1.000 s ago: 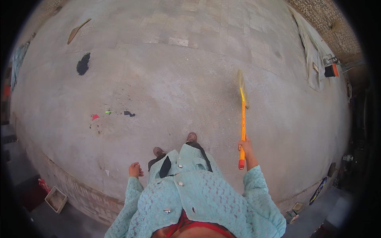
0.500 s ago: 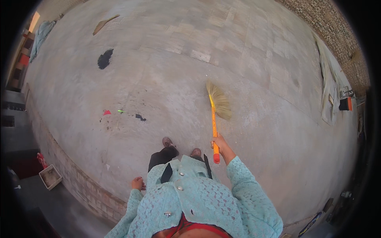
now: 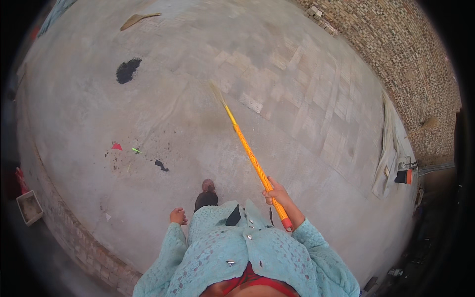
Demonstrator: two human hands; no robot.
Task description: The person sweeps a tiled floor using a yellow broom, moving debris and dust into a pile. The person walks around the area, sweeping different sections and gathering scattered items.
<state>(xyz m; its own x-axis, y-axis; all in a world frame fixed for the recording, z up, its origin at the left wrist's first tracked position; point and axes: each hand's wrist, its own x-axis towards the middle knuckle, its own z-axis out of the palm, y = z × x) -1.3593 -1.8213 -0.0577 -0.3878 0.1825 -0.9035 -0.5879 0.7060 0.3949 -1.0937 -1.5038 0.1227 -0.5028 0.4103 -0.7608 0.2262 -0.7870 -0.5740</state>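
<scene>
My right hand (image 3: 280, 195) is wrapped round the orange handle of a broom (image 3: 253, 165), near its red end cap. The broom slants up and to the left; its straw bristles (image 3: 216, 94) appear edge-on as a thin fan near the floor. I cannot tell if they touch it. Loosely curled, my left hand (image 3: 178, 216) hangs by my jacket with nothing visible in it. Left of centre on the grey floor lie a red scrap (image 3: 117, 146), a green strip (image 3: 136, 150), a dark scrap (image 3: 161, 165) and scattered crumbs of dirt.
Farther off are a dark pile (image 3: 128, 70) and a flat brown object (image 3: 140, 20). A low brick edge (image 3: 59, 203) curves along the left, with a pale box (image 3: 30, 208) beyond. A pale sheet (image 3: 388, 148) and an orange-and-black object (image 3: 403, 176) are at the right.
The broom has swung left, and its bristles have turned from a broad fan to edge-on. My right hand still grips it. The whole view has shifted, and only one shoe shows now.
</scene>
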